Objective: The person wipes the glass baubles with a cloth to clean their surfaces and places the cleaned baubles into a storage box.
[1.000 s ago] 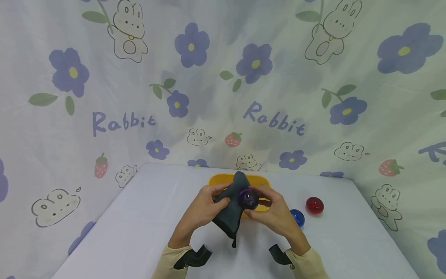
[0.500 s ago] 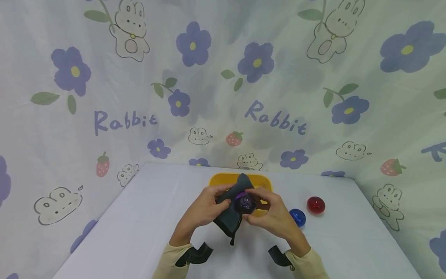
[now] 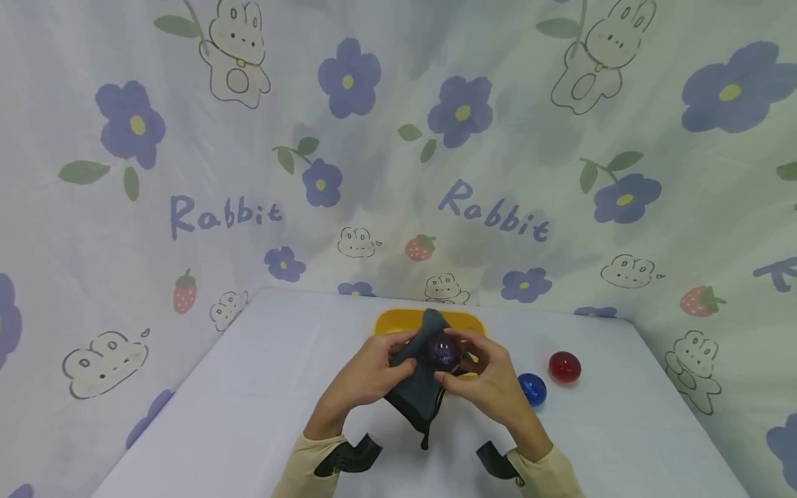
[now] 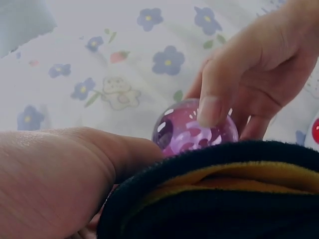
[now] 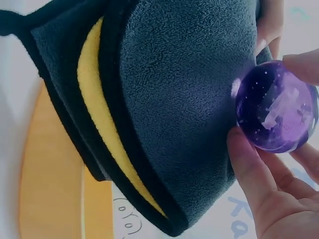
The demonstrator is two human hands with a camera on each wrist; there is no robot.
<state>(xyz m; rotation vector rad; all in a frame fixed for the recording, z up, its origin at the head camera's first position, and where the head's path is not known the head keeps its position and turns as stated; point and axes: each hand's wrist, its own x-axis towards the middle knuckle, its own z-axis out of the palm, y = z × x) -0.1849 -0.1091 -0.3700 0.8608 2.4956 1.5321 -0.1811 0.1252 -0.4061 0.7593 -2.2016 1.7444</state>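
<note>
My right hand (image 3: 482, 370) grips a clear purple ball (image 5: 276, 107) between thumb and fingers. Against the ball's left side lies a folded dark grey cloth (image 5: 184, 84) with black edging, a yellow inner face and a hanging loop. My left hand (image 3: 373, 370) holds that cloth, thumb on the near face and fingers behind it. In the left wrist view, the left thumb reaches right to the ball beside the cloth's edge. Both hands are raised in front of a yellow container (image 3: 398, 319), which they partly hide.
A blue ball (image 3: 533, 389) and a red ball (image 3: 564, 367) lie on the white table (image 3: 249, 387) right of my right hand. Behind the table hangs a curtain (image 3: 386, 152) printed with rabbits and flowers.
The purple ball first shifts left and a little down, then back right and up, turning in my right fingers against the cloth. The cloth's lower corner swings slightly right. The blue and red balls stay put.
</note>
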